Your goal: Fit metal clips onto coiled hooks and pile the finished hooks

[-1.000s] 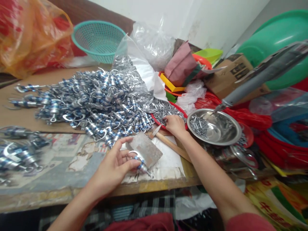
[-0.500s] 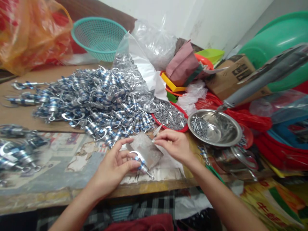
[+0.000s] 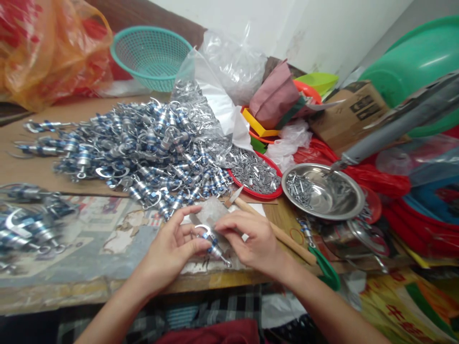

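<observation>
My left hand pinches a small silver and blue metal swivel part between thumb and fingers, over a grey metal block near the table's front edge. My right hand has its fingers curled together right against that part, pinching a small piece too tiny to name. A big pile of the same blue and silver parts lies just beyond my hands. Behind my right hand a wooden-handled tool lies slanted.
A red tray of small metal pieces and a steel bowl with screws sit to the right. A teal basket, plastic bags, a cardboard box and green tubs crowd the back. More parts lie at left.
My right hand left the red tray, came back toward me and closed in on the part held by my left hand. The left hand stayed put.
</observation>
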`<state>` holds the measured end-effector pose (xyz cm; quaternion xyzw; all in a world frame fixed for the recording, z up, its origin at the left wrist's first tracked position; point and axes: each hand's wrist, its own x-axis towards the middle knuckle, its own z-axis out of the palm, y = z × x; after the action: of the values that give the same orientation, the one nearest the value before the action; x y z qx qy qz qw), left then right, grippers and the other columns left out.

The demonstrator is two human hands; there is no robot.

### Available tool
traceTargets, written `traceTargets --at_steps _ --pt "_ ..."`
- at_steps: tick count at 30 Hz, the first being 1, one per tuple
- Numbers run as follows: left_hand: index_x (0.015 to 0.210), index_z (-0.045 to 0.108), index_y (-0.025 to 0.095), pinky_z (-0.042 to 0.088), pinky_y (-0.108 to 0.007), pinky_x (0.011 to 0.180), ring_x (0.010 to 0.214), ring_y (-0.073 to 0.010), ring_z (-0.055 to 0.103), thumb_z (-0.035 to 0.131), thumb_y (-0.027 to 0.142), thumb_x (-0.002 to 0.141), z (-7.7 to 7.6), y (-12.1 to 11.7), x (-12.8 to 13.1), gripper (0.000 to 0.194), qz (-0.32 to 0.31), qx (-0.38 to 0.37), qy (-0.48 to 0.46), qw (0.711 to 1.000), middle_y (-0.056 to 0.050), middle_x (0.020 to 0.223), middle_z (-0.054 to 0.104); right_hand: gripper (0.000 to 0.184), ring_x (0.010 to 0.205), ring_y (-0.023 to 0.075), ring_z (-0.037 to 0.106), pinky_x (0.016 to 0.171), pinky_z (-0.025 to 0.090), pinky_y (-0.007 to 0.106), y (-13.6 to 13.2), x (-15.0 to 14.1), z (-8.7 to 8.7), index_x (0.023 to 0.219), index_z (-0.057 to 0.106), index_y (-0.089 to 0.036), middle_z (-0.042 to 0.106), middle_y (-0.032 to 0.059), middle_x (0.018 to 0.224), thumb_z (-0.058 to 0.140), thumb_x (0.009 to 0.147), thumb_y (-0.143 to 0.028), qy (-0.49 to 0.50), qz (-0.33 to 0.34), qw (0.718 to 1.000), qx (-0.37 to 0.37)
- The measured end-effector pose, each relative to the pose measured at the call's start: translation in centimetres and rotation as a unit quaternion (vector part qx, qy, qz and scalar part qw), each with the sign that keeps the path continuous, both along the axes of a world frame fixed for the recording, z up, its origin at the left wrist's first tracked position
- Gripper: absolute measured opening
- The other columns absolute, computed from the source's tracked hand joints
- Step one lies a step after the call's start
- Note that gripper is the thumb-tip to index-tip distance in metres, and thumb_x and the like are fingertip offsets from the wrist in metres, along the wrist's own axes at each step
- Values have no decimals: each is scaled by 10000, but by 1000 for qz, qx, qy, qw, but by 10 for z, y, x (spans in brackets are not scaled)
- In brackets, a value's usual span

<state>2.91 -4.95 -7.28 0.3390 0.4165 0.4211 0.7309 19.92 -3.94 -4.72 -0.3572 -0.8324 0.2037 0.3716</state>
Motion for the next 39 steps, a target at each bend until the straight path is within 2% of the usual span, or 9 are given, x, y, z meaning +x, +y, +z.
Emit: traceTargets --at_steps 7,14,17,20,22,26,30,33,39 --pt "1136 413 177 523 -237 591 619 -122 615 745 164 581 -2 2 0 647 9 13 3 1000 33 668 644 213 802 189 669 727 547 287 -14 -2 -5 885 603 -96 700 114 814 390 883 -84 -116 66 976 173" --pt "1139 415 178 525 -241 569 590 -124 619 760 171 564 -1 0 0 670 16 -3 6 1000 31 661 647 264 943 182 643 829 526 287 -30 2 2 1007 574 -99 687 119 962 338 892 -70 -139 45 981 129" --pt "1159 398 198 545 -290 573 592 -152 641 750 174 580 -2 0 0 678 8 -8 11 1000 34 670 646 292 1010 161 609 881 493 286 -21 26 -12 1119 534 -170 658 82 1055 392 877 -91 -83 -82 990 77" --pt "1167 393 205 546 -286 566 603 -159 650 746 170 590 -5 1 -1 677 5 -6 18 1000 35 678 643 280 992 250 599 829 490 395 -3 56 -28 1119 556 -182 636 114 1060 494 850 -227 -188 -251 949 25" --pt "1167 396 206 550 -290 579 609 -157 650 741 170 599 -6 2 -1 665 4 -1 20 1000 33 690 645 253 893 267 616 748 493 400 6 71 -36 1047 595 -171 646 107 964 519 833 -284 -280 -279 917 -43" --pt "1168 402 208 555 -305 593 627 -168 657 733 167 605 -7 3 -1 654 4 2 19 1000 28 705 649 166 772 204 618 672 475 312 -1 75 -28 953 596 -181 635 49 855 517 848 -283 -259 -286 917 -97" --pt "1169 410 202 554 -286 583 609 -158 653 744 156 587 -5 2 -1 673 11 -5 19 1000 30 686 653 303 875 155 612 735 468 241 -34 63 7 1157 526 -225 638 39 995 532 856 -202 -157 -204 966 -17" --pt "1173 410 195 552 -267 566 579 -142 641 753 150 574 -3 2 -1 693 20 -9 25 999 29 662 660 519 905 132 605 735 462 215 -54 57 23 1321 396 -282 631 32 1034 495 854 -78 -147 -151 975 74" --pt "1173 409 184 563 -288 561 566 -148 639 766 153 557 -2 1 0 713 31 -4 31 999 22 651 672 510 672 147 589 592 464 247 -62 54 13 1316 434 -250 639 37 836 403 852 -40 -268 -125 952 79"
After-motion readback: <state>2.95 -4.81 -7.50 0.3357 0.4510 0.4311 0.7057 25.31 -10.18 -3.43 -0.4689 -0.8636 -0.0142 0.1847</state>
